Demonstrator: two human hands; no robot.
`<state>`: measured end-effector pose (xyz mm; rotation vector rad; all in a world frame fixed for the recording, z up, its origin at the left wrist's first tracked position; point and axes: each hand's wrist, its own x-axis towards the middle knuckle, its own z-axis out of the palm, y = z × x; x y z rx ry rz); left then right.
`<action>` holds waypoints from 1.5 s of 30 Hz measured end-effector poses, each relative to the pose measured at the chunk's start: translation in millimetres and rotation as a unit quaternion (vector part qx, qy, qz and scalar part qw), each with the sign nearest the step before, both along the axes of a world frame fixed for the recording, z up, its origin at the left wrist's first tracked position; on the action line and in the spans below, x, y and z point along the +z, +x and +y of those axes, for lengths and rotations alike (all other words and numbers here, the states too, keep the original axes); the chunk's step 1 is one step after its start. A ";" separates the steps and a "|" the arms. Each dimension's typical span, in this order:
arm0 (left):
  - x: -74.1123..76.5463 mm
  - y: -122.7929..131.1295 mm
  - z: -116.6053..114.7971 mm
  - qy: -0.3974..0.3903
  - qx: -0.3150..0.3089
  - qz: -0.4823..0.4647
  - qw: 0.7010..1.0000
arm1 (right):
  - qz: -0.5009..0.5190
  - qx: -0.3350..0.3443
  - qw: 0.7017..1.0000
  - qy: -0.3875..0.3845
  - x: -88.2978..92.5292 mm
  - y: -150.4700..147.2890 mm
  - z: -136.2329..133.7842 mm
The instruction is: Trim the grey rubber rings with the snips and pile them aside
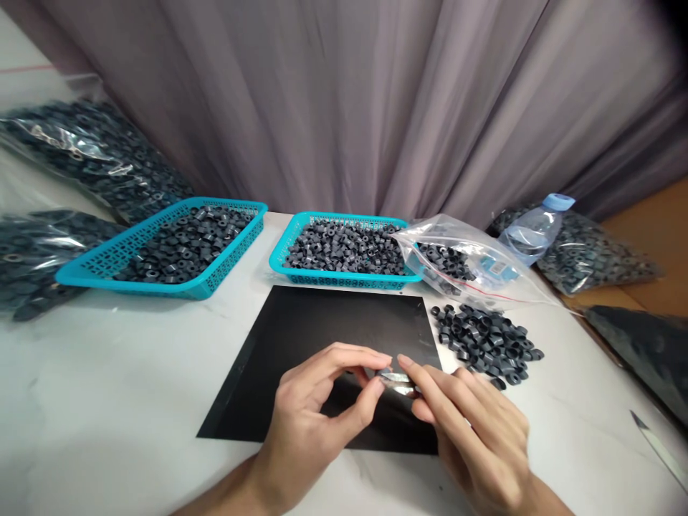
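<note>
My left hand [317,412] and my right hand [473,430] meet over a black mat [301,337] on the white table. Both pinch a small shiny, silvery piece [395,380] between their fingertips; what it is I cannot make out. Right of the mat lies a loose pile of small dark grey rings [486,344], a short way from my right hand.
Two teal baskets [115,261] [279,254] of dark rings stand behind the mat. An open clear bag [473,261] of rings, a water bottle [532,233] and more filled bags [91,154] lie around. A blade-like tool [658,448] rests at the right edge.
</note>
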<state>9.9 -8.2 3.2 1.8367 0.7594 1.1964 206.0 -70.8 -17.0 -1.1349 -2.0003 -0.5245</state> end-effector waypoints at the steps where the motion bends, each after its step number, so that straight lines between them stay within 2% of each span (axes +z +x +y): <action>1: 0.2 -0.2 0.0 0.000 0.000 -0.001 1.000 | -0.003 -0.002 1.000 0.000 -0.4 0.2 -0.1; 9: 1.5 0.7 1.3 0.012 0.001 0.004 1.000 | -0.016 -0.025 1.000 0.011 2.2 -1.5 -0.2; 27: -1.0 -0.8 -0.2 0.036 0.016 0.017 0.999 | 0.016 -0.007 0.999 0.036 2.2 -3.8 1.7; 45: -2.4 1.1 -2.1 0.003 0.018 0.001 1.000 | 0.029 -0.001 0.999 0.030 1.1 -5.9 -1.4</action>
